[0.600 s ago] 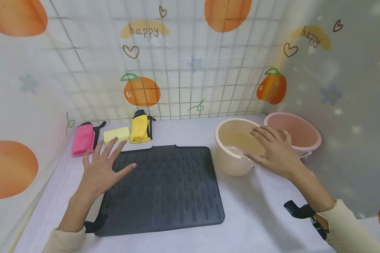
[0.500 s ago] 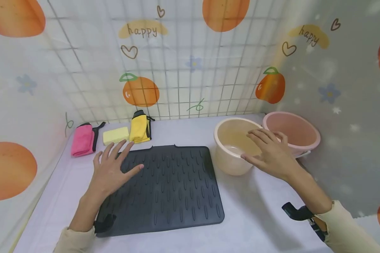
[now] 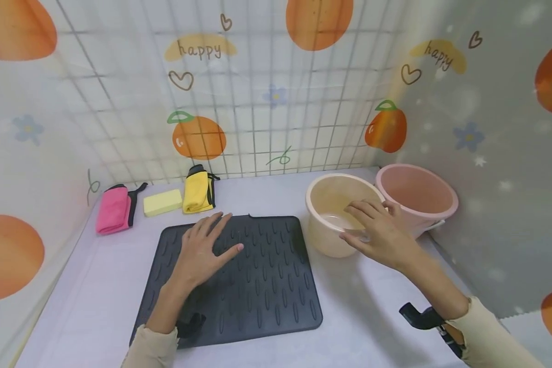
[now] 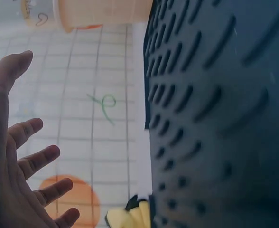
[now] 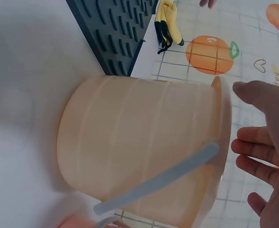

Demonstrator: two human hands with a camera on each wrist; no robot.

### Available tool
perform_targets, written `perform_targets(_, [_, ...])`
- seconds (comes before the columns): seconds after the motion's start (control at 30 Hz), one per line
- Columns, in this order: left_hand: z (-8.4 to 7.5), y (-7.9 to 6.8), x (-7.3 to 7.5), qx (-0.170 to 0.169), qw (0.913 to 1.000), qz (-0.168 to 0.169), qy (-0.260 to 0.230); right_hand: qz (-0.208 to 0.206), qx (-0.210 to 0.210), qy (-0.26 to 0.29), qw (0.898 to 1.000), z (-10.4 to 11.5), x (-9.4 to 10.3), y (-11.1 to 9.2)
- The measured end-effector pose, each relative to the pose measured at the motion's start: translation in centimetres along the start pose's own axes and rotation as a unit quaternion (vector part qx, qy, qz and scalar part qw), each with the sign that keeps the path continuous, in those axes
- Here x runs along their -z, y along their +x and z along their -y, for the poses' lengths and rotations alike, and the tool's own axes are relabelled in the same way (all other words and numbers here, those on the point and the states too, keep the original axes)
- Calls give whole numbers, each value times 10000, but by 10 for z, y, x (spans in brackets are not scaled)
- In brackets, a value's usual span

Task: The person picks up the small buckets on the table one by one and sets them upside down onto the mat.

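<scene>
My left hand hovers over the dark ridged mat, its fingers spread and holding nothing. In the left wrist view, that hand stands apart from the mat. On the right, my right hand is over the near right rim of a cream bucket, fingers loosely bent with nothing in them. The right wrist view has the thumb tip of my right hand right by the bucket's rim. A pale handle lies slanted along the bucket's outer side.
Behind the cream bucket, a pink bucket stands against the right-hand curtain. A folded pink cloth, a pale yellow block like a sponge and a folded yellow cloth line the back left. A printed curtain encloses the table.
My left hand has moved right, from the mat's left edge to over the mat. My right hand has shifted slightly left and down at the cream bucket. The head view has turned slightly.
</scene>
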State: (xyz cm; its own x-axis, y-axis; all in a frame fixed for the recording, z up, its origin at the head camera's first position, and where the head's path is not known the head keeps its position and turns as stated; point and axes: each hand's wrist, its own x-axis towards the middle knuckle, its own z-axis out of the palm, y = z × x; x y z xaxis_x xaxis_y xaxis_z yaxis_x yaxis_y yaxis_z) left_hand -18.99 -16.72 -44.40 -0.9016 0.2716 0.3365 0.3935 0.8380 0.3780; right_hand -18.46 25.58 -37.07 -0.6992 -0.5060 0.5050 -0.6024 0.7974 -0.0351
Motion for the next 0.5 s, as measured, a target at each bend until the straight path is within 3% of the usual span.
perform_targets(0.5, [-35, 21, -40, -149, 9991, 226, -329, -282, 425, -136, 9986, 7, -11, 10])
